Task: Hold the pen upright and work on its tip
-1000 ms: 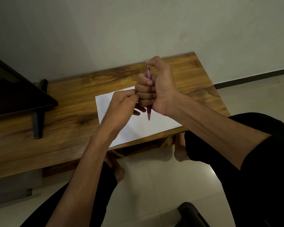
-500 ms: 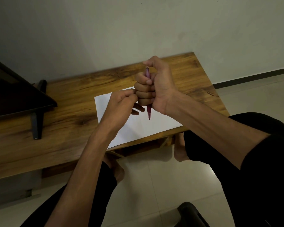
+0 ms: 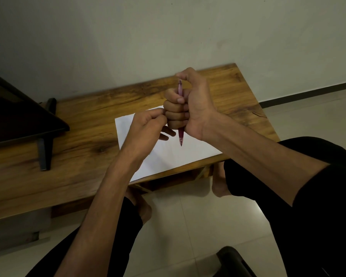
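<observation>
Gripping pen (image 3: 180,124) upright, right hand (image 3: 190,108), tip pointing down

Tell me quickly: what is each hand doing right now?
Left hand: fingers curled, thumb against fingertips; whether it pinches anything cannot be told.
Right hand: closed in a fist round the pen, tip pointing down over the paper.

Dim, soft light; perhaps slight wide-angle edge distortion.

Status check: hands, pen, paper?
Right hand fisted round red pen, tip down above white paper. Left hand curled beside it; contents not visible. Nothing lying on the paper.
</observation>
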